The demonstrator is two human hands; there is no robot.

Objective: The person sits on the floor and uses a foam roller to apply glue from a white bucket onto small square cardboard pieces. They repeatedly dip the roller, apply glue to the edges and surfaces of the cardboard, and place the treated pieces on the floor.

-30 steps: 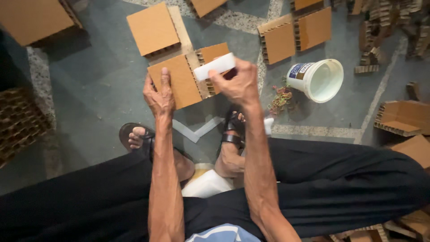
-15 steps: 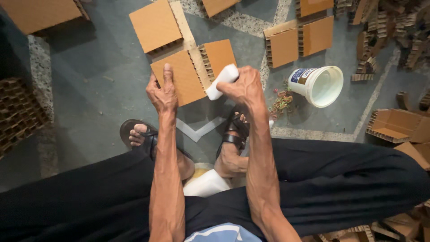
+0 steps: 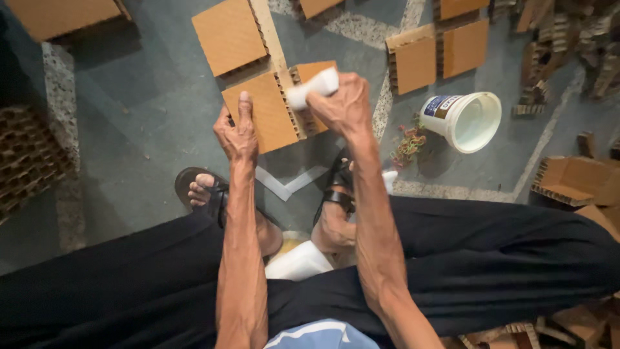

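My left hand (image 3: 237, 134) grips the near edge of a brown honeycomb cardboard piece (image 3: 268, 110), thumb on top, holding it up above the floor. My right hand (image 3: 342, 103) is closed around a white bottle (image 3: 313, 87) whose tip points left and down onto the seam between the cardboard piece and a smaller cardboard panel (image 3: 311, 97) joined to its right side. Part of the smaller panel is hidden behind my right hand. My legs in black trousers and my sandalled feet are below.
A white plastic bucket (image 3: 465, 119) lies tilted on the floor at the right, with a small pile of rubber bands (image 3: 408, 143) beside it. More cardboard squares (image 3: 229, 35) lie on the grey floor ahead, and honeycomb stacks (image 3: 26, 155) stand at the left and far right.
The white bottle has tipped from lying flat above the cardboard to pointing down at the seam. My right hand moved slightly left and lower; my left hand kept its hold.
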